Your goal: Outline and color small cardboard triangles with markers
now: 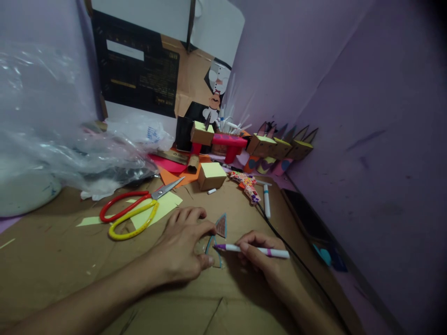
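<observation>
Okay, the small bare-brown cardboard triangle with blue edging (215, 258) lies flat on the large brown cardboard sheet (167, 304), between the two hands. Left hand (185, 242): palm down, half open, fingers arched, index and thumb tips at the triangle's near-left side, bracing it rather than gripping it. Right hand (263, 251): closed in a pen grip on the slim white felt-tip marker with a purple tip (275, 253). Tip is over the triangle; contact or slight gap, can't tell.

Handling, judged by look: triangle should be very light, thin and fairly stiff, dry, not slippery, but small enough to skid under a pen stroke. Corners probably bend or fray if pinched hard. Best hold: fingertips down on the edges, middle left free; to lift, pinch by two opposite edges. Fresh ink may smear, so avoid inked areas.

Marker likely light, rigid, smooth plastic; hold low on the barrel, behind the tip, as the right hand does. Soft nib, so light pressure.

Just beyond lies the blue-edged triangle filled in dark brown (221, 226), near the left index finger; likely handles the same. Red-and-yellow-handled metal scissors (151, 228) lie left, apart from the hands.
</observation>
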`<state>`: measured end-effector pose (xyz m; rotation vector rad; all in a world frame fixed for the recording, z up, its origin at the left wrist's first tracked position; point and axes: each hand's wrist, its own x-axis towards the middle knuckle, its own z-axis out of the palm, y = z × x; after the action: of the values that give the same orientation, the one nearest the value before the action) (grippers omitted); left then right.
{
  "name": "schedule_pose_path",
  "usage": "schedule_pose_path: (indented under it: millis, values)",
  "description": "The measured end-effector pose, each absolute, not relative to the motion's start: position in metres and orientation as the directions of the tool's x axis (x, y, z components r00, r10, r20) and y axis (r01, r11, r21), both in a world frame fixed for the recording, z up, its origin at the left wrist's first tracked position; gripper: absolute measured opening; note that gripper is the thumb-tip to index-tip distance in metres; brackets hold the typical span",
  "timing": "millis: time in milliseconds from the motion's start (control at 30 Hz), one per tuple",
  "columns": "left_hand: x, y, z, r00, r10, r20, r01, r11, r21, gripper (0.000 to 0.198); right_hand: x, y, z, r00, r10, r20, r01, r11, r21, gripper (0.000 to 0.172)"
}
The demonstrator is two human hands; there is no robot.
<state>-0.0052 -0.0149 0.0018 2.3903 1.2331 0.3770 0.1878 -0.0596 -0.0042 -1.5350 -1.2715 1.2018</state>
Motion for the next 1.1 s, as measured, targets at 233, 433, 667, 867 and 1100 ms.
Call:
schedule_pose_path:
  millis: [233,433,667,867,1100]
  values:
    - [-0.0052,-0.0152,0.0033,0.569,0.821,0.049,0.702,-0.517,0.490,0.044,0.1888,-0.0624,-0.0102,0.002,0.991,-0.136,0.285,-0.130,-0.950,0.021]
    - [-0.0050,-0.0149,0.0030,0.567,0.822,0.047,0.705,-0.514,0.489,0.044,0.1888,-0.0621,-0.0076,0.065,0.988,-0.144,0.289,-0.156,-0.944,0.024]
    - [-0.0079,-0.0141,0.0019,0.582,0.811,0.062,0.692,-0.534,0.485,0.046,0.1858,-0.0629,-0.0071,0.026,0.995,-0.093,0.382,-0.096,-0.919,0.022]
    - [-0.0127,-0.0138,0.0058,0.617,0.786,0.038,0.686,-0.560,0.464,0.051,0.1862,-0.0623,-0.0068,0.047,0.995,-0.086,0.399,-0.098,-0.912,0.020]
    - [-0.0113,-0.0138,0.0070,0.602,0.798,0.034,0.690,-0.541,0.480,0.051,0.1880,-0.0665,-0.0109,0.028,0.991,-0.133,0.249,-0.136,-0.959,0.023]
